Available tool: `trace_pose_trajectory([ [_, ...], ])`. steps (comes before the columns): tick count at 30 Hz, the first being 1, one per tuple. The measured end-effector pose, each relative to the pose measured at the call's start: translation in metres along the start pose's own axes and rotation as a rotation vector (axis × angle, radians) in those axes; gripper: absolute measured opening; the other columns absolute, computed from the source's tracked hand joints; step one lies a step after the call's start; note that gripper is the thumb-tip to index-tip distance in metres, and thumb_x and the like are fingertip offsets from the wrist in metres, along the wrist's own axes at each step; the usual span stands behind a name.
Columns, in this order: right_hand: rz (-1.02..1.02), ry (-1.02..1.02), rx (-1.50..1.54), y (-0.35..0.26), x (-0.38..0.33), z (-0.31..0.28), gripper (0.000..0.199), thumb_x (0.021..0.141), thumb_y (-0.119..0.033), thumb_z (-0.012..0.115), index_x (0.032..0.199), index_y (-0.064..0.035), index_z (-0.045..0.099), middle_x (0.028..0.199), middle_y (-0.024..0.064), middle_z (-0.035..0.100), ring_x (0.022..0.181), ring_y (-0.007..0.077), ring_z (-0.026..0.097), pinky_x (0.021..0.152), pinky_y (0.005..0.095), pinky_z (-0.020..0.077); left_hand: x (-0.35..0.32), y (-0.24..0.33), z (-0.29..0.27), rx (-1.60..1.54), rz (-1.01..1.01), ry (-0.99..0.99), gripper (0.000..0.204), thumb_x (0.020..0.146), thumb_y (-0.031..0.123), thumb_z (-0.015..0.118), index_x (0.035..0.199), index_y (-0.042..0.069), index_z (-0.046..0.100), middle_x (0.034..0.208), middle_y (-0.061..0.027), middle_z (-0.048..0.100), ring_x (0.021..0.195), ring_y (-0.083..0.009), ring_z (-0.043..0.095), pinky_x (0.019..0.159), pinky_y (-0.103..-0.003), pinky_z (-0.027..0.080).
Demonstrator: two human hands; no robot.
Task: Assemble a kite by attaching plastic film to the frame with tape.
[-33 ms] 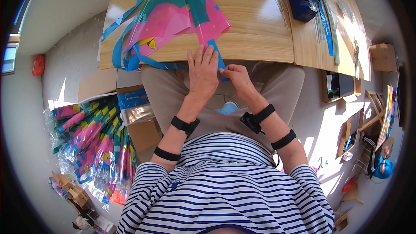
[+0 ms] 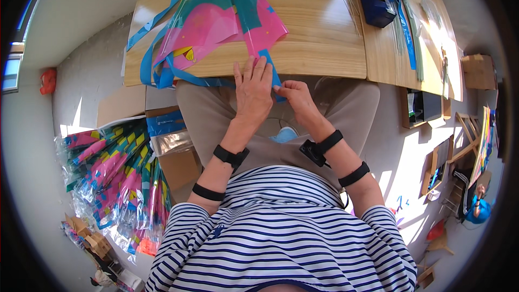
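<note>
One outstretched left hand (image 2: 253, 94) lies palm down at the upper centre of my view, its fingers flat on the narrow pink corner of the pink-and-green film (image 2: 211, 21); it grips nothing, and I take it to be keeping the slick sheet from sliding. I see the right hand (image 2: 297, 100) pinching a blue strip (image 2: 270, 66) between thumb and forefinger, just off the near edge of the bench (image 2: 321, 38), probably to hold it straight. The film spreads across the bench from top centre toward upper left. Beside it a blue ribbon (image 2: 146, 67) loops over the edge; I can't tell whether it joins the strip behind the left hand. At upper right stands a tape dispenser (image 2: 373, 0), seemingly set there to be reachable yet clear of the film.
</note>
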State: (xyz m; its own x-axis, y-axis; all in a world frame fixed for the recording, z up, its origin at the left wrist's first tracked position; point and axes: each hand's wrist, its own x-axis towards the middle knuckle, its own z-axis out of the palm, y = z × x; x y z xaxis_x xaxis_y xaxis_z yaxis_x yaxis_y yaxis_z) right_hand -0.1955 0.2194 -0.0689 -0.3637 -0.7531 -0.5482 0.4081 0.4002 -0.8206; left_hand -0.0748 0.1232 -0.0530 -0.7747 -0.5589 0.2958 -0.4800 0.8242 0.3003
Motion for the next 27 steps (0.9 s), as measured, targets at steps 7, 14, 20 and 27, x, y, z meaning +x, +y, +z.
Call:
trace_pose_trajectory([
  [7, -0.362, 0.223, -0.811, 0.010, -0.010, -0.021, 0.029, 0.088, -0.027, 0.077, 0.090, 0.0014, 0.074, 0.075, 0.0138, 0.069, 0.069, 0.0228, 0.062, 0.071, 0.0370, 0.0498, 0.002, 0.001, -0.003, 0.041, 0.003, -0.045, 0.053, 0.078, 0.005, 0.070, 0.130, -0.001, 0.062, 0.144, -0.0145, 0.056, 0.140, -0.0368, 0.045, 0.121, -0.066, 0.021],
  [14, -0.436, 0.629, -0.493, -0.088, -0.008, -0.141, 0.035, 0.089, -0.023, 0.076, 0.109, 0.0048, 0.071, 0.085, 0.0129, 0.073, 0.077, 0.0198, 0.068, 0.074, 0.0343, 0.0540, 0.001, 0.000, 0.003, 0.059, -0.009, -0.066, 0.047, 0.083, 0.002, 0.064, 0.130, 0.000, 0.063, 0.145, -0.0139, 0.055, 0.142, -0.0346, 0.043, 0.121, -0.067, 0.019],
  [20, -0.436, 0.743, -0.107, -0.188, 0.029, -0.250, 0.061, 0.096, -0.036, 0.072, 0.141, -0.0020, 0.049, 0.122, 0.0113, 0.063, 0.089, 0.0229, 0.071, 0.076, 0.0343, 0.0592, 0.004, 0.000, 0.002, 0.054, -0.006, -0.085, 0.050, 0.084, 0.002, 0.064, 0.133, 0.001, 0.061, 0.146, -0.0137, 0.054, 0.144, -0.0339, 0.043, 0.121, -0.067, 0.018],
  [27, -0.190, 0.673, -0.221, -0.228, 0.061, -0.262, 0.043, 0.095, -0.037, 0.071, 0.123, -0.0040, 0.063, 0.112, 0.0053, 0.063, 0.074, 0.0207, 0.058, 0.073, 0.0383, 0.0544, 0.003, 0.003, -0.001, 0.061, -0.023, -0.107, 0.050, 0.084, 0.004, 0.065, 0.133, 0.001, 0.061, 0.147, -0.0134, 0.054, 0.143, -0.0341, 0.043, 0.121, -0.067, 0.019],
])
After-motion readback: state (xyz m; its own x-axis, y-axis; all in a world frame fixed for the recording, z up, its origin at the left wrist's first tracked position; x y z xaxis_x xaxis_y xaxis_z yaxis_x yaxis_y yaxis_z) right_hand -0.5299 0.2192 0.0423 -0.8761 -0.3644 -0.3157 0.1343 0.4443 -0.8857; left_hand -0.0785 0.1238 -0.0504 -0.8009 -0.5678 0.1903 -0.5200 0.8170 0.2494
